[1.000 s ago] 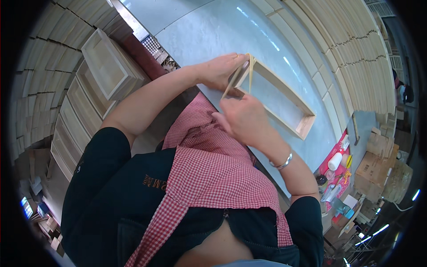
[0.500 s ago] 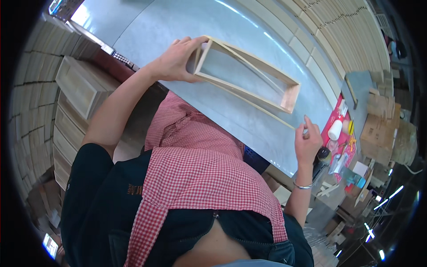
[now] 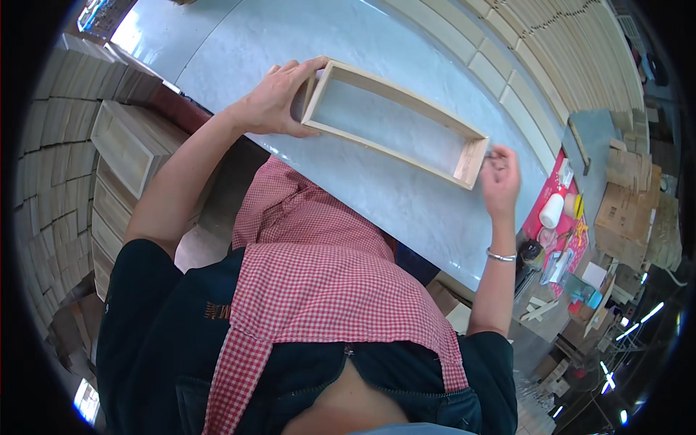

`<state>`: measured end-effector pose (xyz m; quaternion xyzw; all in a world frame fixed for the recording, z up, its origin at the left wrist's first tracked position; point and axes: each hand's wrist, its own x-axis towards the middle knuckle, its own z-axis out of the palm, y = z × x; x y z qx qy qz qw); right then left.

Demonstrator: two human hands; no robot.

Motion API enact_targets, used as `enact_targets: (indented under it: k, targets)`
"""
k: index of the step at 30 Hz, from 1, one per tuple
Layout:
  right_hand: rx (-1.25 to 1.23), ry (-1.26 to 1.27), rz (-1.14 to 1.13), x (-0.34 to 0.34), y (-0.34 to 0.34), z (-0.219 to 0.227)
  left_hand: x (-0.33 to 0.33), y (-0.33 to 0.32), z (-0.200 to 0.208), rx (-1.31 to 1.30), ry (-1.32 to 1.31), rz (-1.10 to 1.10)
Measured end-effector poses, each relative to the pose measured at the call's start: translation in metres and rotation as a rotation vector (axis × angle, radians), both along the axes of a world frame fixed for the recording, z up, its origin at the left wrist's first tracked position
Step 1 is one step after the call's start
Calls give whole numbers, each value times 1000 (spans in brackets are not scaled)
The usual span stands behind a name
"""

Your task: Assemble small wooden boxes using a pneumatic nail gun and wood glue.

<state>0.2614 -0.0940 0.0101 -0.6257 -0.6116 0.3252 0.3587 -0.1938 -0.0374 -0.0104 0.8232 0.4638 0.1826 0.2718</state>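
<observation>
A long rectangular frame of pale wood (image 3: pixel 395 156) lies on the grey-white table, and the tabletop shows through its middle. My left hand (image 3: pixel 279 101) grips the frame's left short end, thumb at the near corner and fingers over the far one. Close by the right short end is my right hand (image 3: pixel 500 177), its fingers curled together. Something small and dark seems to sit between those fingertips, too small to name. Whether the right fingertips touch the wood I cannot tell.
Rows of pale wooden pieces (image 3: pixel 558 58) line the table's far side. On the right, a pink-red mat (image 3: pixel 540 210) carries a white bottle (image 3: pixel 552 211) and yellow tape (image 3: pixel 573 206). Cardboard boxes (image 3: pixel 627 217) stand beyond it. Stacked wooden boxes (image 3: pixel 127 156) are at the left.
My right hand has moved up and away from me to the frame's right end. The frame has shifted slightly left at its held end, and thin strips seen along it earlier no longer show.
</observation>
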Motion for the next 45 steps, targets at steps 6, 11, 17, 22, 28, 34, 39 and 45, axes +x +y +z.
enact_targets:
  k: [6, 11, 17, 22, 28, 34, 39, 45]
  targets:
    - [505, -495, 120, -108, 15, 49, -1, 2, -6, 96, 1, -3]
    - [503, -645, 305, -200, 30, 11, -3, 7, 0, -22, -27, -27]
    - [496, -760, 320, -202, 30, 9, -27, 5, -17, 578, 165, -101]
    - [495, -726, 302, -203, 32, 5, -19, -27, -3, 229, -102, 74]
    - [609, -682, 281, -221, 17, 16, -7, -28, 16, -488, -574, 384]
    - [499, -663, 252, -259, 3, 7, 7, -20, 23, -701, -709, 376]
    - [577, -661, 205, -265, 7, -1, 14, -26, 25, -698, -739, 439]
    - [562, -663, 185, -260, 5, 2, 23, -35, 16, -570, -753, 471]
